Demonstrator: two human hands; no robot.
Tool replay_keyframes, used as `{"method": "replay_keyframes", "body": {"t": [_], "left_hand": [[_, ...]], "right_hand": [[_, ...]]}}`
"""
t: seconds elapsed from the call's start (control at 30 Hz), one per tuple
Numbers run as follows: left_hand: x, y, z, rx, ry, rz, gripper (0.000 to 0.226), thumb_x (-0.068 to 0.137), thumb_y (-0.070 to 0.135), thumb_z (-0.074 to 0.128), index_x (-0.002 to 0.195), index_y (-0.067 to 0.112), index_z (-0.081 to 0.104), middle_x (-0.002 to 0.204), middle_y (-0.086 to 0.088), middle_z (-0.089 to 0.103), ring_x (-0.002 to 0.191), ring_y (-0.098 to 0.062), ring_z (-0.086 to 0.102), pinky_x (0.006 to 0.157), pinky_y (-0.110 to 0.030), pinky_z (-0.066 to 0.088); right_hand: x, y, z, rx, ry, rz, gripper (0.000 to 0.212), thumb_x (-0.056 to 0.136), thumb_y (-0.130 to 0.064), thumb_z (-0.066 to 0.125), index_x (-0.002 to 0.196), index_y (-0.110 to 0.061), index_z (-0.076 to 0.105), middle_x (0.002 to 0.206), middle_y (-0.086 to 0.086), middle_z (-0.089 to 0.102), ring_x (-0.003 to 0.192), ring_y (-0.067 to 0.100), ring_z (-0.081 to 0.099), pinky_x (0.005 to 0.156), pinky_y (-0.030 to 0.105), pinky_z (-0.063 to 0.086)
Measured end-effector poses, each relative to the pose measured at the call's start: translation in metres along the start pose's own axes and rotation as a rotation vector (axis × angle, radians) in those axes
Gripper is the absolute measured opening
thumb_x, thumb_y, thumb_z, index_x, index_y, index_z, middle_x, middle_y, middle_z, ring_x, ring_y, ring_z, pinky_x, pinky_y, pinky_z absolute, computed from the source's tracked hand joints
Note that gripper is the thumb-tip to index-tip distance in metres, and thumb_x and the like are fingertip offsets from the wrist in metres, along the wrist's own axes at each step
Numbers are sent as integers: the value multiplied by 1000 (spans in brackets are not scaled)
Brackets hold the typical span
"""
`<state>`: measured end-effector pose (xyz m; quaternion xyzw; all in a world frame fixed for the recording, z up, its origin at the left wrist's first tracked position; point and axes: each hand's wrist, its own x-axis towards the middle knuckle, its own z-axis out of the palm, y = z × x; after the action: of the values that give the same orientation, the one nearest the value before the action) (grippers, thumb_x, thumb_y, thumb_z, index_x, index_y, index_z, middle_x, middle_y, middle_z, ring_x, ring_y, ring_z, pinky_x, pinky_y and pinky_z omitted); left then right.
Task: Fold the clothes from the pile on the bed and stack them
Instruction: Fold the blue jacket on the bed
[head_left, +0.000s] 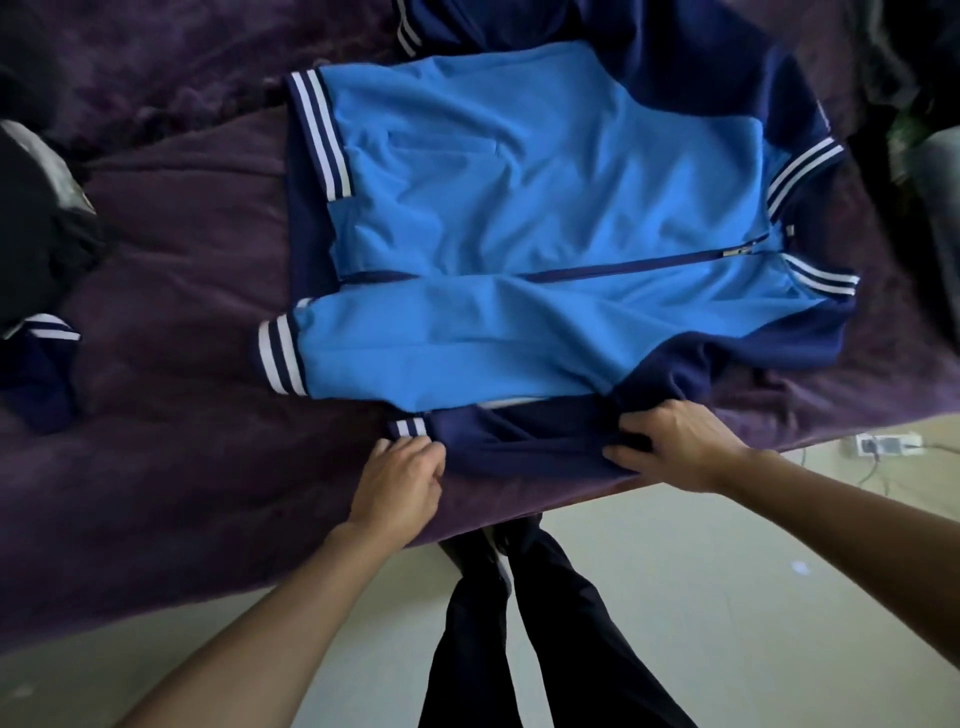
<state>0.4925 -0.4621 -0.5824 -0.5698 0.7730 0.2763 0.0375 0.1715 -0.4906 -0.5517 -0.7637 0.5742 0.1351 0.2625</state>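
Flatly spread on the bed's (182, 493) plush purple blanket lay a zip-up track jacket (545, 171), its smooth light-blue front slightly creased, with navy shoulders and ribbed navy hem, collar and cuffs banded in white. One light-blue sleeve (441, 353) was folded across the front below the zip, its cuff pointing left. Along the near bed edge, just under that fold, ran a navy sleeve (519, 441) with a striped cuff; whether it belonged to the same jacket could not be told.

The jacket's near side sat close to the bed edge, with pale floor (727, 597) beyond; bare blanket stretched to its left. More navy striped clothing (519, 26) touched the far side, and another navy piece (36, 364) lay well apart at the left.

The left hand (400, 478) had its fingers curled, pinching the navy sleeve just beside the cuff. The right hand (675, 447) gripped bunched navy fabric at the sleeve's other end, thumb and fingers closed around it.
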Motion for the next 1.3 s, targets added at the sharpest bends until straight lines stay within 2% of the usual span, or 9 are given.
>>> {"method": "replay_keyframes", "body": {"t": [0.17, 0.33, 0.43, 0.57, 0.73, 0.93, 1.07, 1.2, 1.3], "left_hand": [[-10, 18, -91, -302, 212, 42, 24, 64, 22, 56, 87, 25, 48, 70, 7, 58, 67, -23, 57, 58, -32, 44], [48, -7, -162, -417, 399, -91, 42, 72, 24, 62, 113, 25, 54, 82, 3, 63, 75, -22, 59, 70, -34, 46], [91, -48, -153, -321, 382, -374, 49, 82, 25, 68, 126, 17, 50, 113, -10, 60, 102, -30, 57, 85, -40, 45], [73, -82, -87, -430, 208, -826, 75, 74, 42, 77, 135, 15, 42, 135, -17, 49, 120, -37, 50, 99, -44, 43], [25, -70, -23, -390, 231, -871, 73, 74, 36, 79, 135, 18, 44, 134, -17, 50, 120, -38, 49, 96, -47, 45], [5, -66, -41, -361, 537, -622, 44, 76, 26, 79, 116, 19, 61, 102, -18, 63, 97, -35, 58, 88, -43, 49], [-22, -81, -39, -385, 223, -677, 36, 73, 13, 79, 105, 16, 64, 107, -12, 68, 101, -32, 61, 88, -43, 49], [-41, -80, -27, -196, -198, -807, 51, 72, 17, 73, 118, 25, 53, 116, -10, 61, 110, -32, 54, 91, -41, 46], [-22, -63, -36, -4, -102, -727, 55, 75, 27, 70, 126, 23, 49, 126, -10, 50, 115, -35, 48, 94, -46, 41]], "right_hand": [[-21, 4, -67, 270, 173, 8, 39, 84, -47, 64, 71, -11, 61, 59, 2, 56, 55, 23, 50, 56, 40, 45], [50, 1, -132, 434, 474, 73, 28, 86, -47, 66, 75, -23, 57, 66, -4, 55, 68, 20, 53, 63, 35, 41], [101, 12, -129, 521, 435, 258, 43, 87, -47, 63, 123, -24, 58, 116, 1, 63, 109, 21, 58, 95, 38, 45], [84, 21, -71, 277, 469, 306, 65, 80, -54, 66, 133, -18, 51, 132, 10, 52, 121, 34, 49, 96, 48, 42], [40, 17, 18, -42, 187, 259, 96, 74, -39, 75, 152, -24, 21, 158, 9, 20, 144, 30, 20, 104, 51, 32], [63, 51, -4, 64, 513, 427, 22, 93, -21, 53, 109, -9, 64, 108, 15, 65, 103, 38, 52, 83, 47, 39], [13, 78, -17, -70, 482, 325, 10, 89, -12, 61, 98, -9, 63, 86, 14, 63, 85, 38, 59, 74, 44, 38], [-69, 112, 0, -229, 38, 456, 13, 81, -10, 58, 92, -17, 58, 87, 6, 63, 90, 32, 60, 76, 43, 44], [-82, 119, 6, -150, -30, 546, 23, 85, -24, 60, 108, -19, 59, 107, 10, 66, 100, 33, 60, 82, 43, 46]]}}
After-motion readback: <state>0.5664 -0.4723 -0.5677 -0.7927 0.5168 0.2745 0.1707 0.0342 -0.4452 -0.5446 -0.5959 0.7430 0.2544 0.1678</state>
